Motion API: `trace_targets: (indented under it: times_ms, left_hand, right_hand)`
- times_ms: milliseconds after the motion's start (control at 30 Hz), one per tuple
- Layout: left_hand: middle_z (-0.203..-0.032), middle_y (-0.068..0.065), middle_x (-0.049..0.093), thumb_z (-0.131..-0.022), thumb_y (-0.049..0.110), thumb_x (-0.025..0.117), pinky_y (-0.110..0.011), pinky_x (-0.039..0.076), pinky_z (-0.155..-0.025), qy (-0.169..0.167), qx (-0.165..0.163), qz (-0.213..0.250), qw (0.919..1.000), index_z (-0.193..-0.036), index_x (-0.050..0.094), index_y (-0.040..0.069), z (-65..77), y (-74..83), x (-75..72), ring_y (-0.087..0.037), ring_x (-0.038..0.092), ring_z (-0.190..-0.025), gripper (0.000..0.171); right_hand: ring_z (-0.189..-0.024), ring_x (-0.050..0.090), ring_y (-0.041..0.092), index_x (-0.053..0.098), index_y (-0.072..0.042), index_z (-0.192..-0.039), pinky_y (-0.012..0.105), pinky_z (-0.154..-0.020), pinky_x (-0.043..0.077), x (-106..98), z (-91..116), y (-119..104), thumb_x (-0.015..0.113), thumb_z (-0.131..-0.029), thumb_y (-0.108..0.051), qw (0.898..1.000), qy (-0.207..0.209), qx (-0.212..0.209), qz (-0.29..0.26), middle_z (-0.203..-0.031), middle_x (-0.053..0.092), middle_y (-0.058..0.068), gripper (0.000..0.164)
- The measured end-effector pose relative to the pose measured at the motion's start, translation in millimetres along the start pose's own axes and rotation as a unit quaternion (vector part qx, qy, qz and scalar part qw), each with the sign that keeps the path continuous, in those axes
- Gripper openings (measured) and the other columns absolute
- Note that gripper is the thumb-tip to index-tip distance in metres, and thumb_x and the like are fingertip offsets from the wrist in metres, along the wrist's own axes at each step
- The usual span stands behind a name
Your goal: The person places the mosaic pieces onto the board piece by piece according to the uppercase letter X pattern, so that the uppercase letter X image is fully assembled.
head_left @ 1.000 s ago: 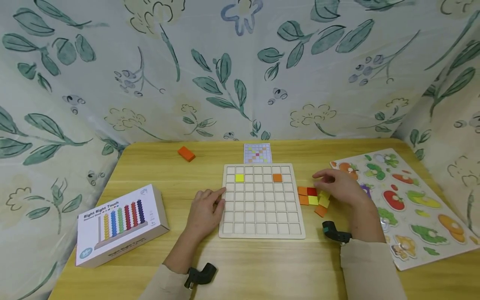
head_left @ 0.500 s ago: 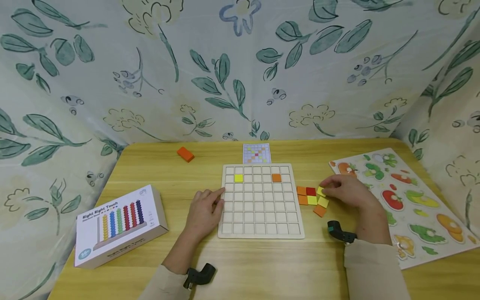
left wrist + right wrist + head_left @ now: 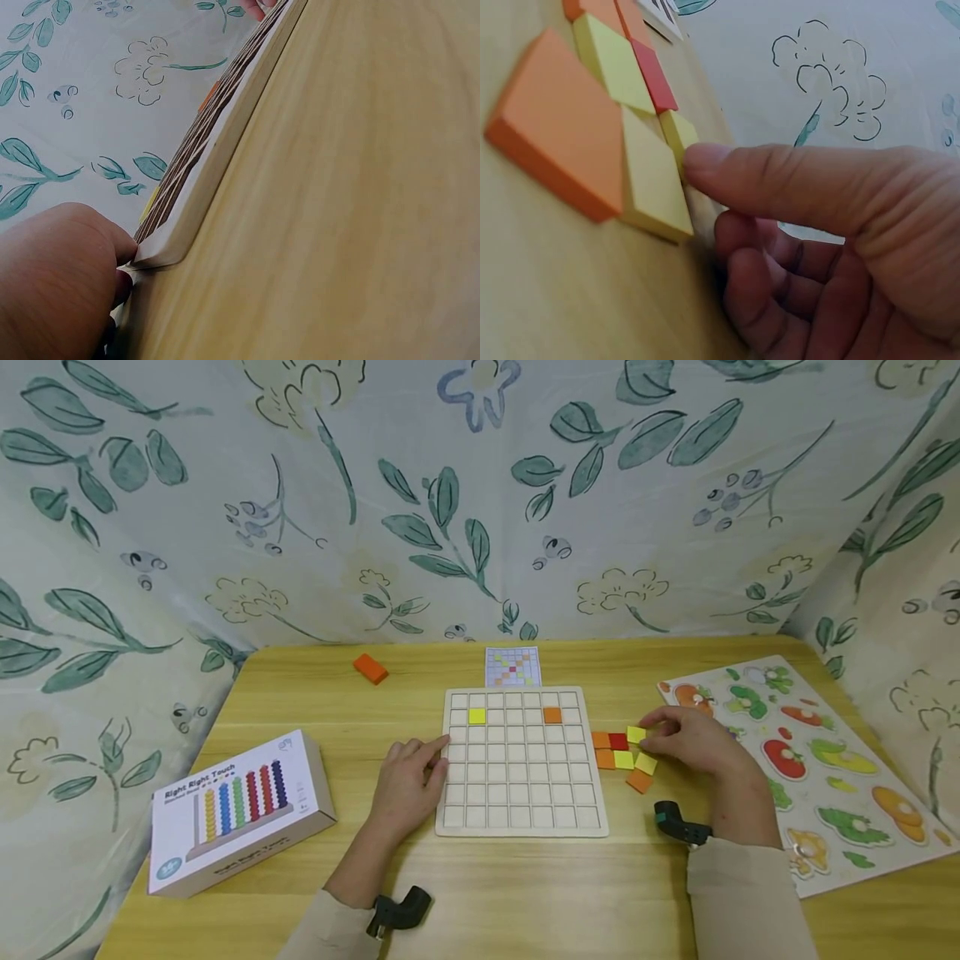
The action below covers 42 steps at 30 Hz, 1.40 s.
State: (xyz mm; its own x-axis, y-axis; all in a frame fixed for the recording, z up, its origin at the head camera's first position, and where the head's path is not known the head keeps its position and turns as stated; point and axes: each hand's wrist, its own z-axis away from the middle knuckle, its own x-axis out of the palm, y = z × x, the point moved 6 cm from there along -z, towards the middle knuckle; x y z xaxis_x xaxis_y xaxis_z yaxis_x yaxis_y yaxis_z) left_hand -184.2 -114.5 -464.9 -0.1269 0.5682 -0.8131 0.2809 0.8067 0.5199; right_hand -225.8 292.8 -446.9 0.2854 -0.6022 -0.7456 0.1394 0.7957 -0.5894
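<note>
A pale wooden grid board (image 3: 522,822) lies on the table, with a yellow square tile (image 3: 477,717) and an orange square tile (image 3: 552,716) in its upper cells. My left hand (image 3: 408,781) rests at the board's left edge, its index finger extended against the rim; the left wrist view shows this touch at the corner. To the right of the board, my right hand (image 3: 690,739) pinches a yellow tile (image 3: 635,734) between thumb and index finger, low on the table. Beside that tile lie a red tile (image 3: 617,742), several orange ones and other yellow ones (image 3: 656,180).
A small printed pattern card (image 3: 513,667) lies behind the board. An orange block (image 3: 371,668) is at the back left. A white toy box (image 3: 240,814) stands on the left, and a vegetable puzzle board (image 3: 825,760) lies right, partly under the right arm.
My right hand first moved right and toward the rightmost yellow tiles. The upper yellow tile has then shifted left, beside the red one. My left hand stays at the board's edge.
</note>
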Motion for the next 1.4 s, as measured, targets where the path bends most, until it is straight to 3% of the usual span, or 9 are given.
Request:
trace_targets:
  times_ms: [800,1400]
  left_hand:
    - [-0.088,0.002,0.065,-0.097,0.021,0.066,-0.029,0.038,-0.072,0.001,0.000,-0.002,1.0000,-0.134,0.069,0.015,-1.6,-0.9,1.0,-0.014,0.046,-0.080,0.037]
    - [-0.088,0.002,0.065,-0.098,0.020,0.066,-0.029,0.038,-0.073,-0.001,0.000,0.006,1.0000,-0.133,0.070,0.015,0.1,0.1,-0.1,-0.014,0.046,-0.080,0.036]
  right_hand:
    - [-0.088,0.053,0.024,0.064,-0.004,-0.124,0.031,-0.072,0.042,1.4,-2.1,2.8,0.074,-0.093,-0.030,1.000,-0.001,0.029,-0.001,-0.100,0.062,0.010,0.041]
    - [-0.091,0.053,0.025,0.063,-0.005,-0.126,0.032,-0.075,0.042,2.6,-3.8,0.6,0.073,-0.093,-0.031,1.000,-0.005,0.024,0.004,-0.104,0.061,0.011,0.042]
